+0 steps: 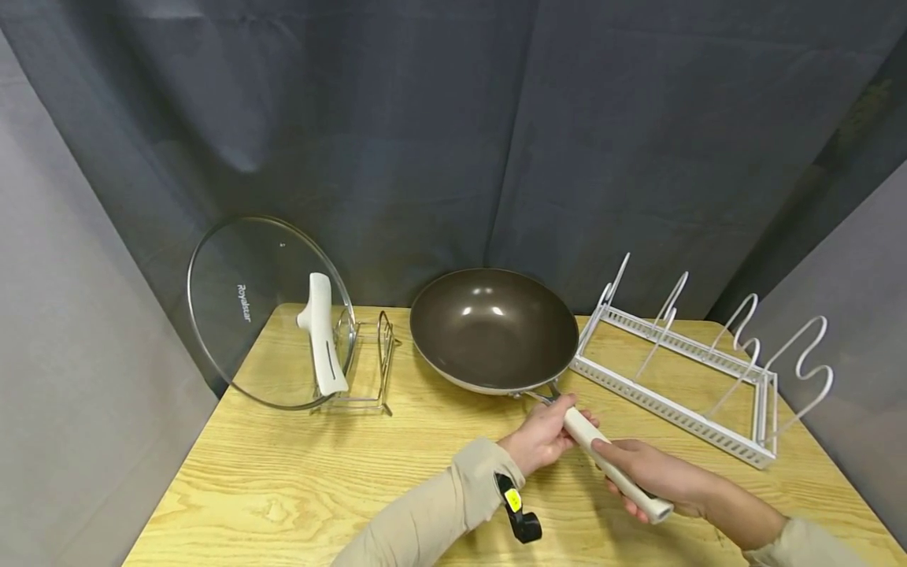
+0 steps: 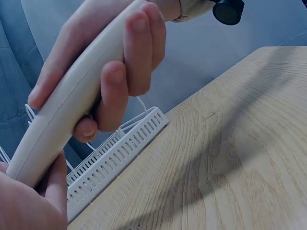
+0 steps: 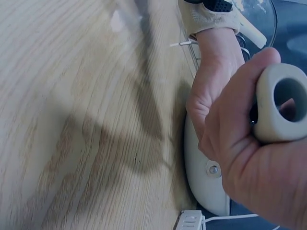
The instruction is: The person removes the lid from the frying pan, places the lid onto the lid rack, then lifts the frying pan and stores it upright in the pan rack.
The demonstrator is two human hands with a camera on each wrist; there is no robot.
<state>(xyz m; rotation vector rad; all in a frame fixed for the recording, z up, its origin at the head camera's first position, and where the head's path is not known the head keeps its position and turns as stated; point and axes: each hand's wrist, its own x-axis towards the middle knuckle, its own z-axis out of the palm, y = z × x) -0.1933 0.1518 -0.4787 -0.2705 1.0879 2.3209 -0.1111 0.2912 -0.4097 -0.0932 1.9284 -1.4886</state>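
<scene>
A wok (image 1: 489, 331) with a dark brown inside and a cream outside is at the back middle of the wooden table, its long cream handle (image 1: 616, 465) pointing toward me and to the right. My left hand (image 1: 544, 437) grips that handle at the end near the pan. Farther out, my right hand (image 1: 655, 476) holds the handle close to its hollow end. The left wrist view shows the right fingers (image 2: 112, 88) curled round the handle. In the right wrist view, the wok's pale outer wall (image 3: 204, 177) shows beyond both hands.
To the left, a clear glass lid (image 1: 248, 315) with a white handle (image 1: 323, 335) leans upright in a small wire stand (image 1: 383, 362). A white expandable rack (image 1: 680, 409) with curved wire dividers stands at the right. Dark curtain (image 1: 425, 157) hangs behind the table.
</scene>
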